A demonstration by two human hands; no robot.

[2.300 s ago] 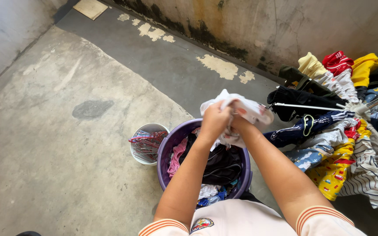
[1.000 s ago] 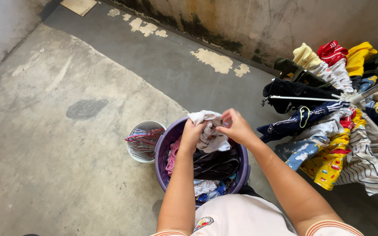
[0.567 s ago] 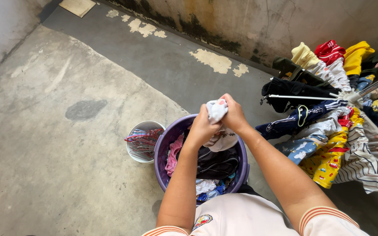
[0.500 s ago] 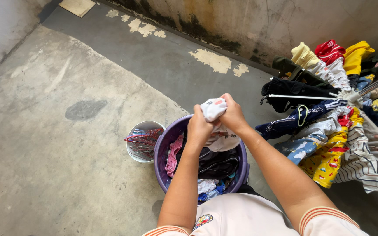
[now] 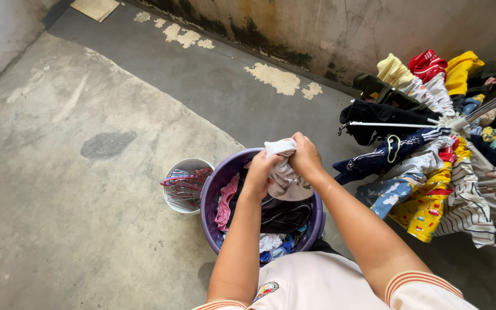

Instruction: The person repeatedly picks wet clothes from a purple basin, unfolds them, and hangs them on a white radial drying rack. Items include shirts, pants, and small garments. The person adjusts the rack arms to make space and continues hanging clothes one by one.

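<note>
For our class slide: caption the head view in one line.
Both hands bunch a white garment above a purple laundry basket.

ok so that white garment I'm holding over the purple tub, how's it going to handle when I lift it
Probably floppy: the white garment bunches and droops between your left hand and right hand. Likely light, though possibly damp and heavier. It should not slip easily, since both hands grip folds above the purple tub.

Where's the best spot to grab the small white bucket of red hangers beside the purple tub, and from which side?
Probably the bare far-left rim of the small white bucket, coming from above on the side away from the purple plastic tub. The red wire hangers lean toward the tub and fill that side, and the bucket nearly touches the tub there, leaving no finger room.
</note>
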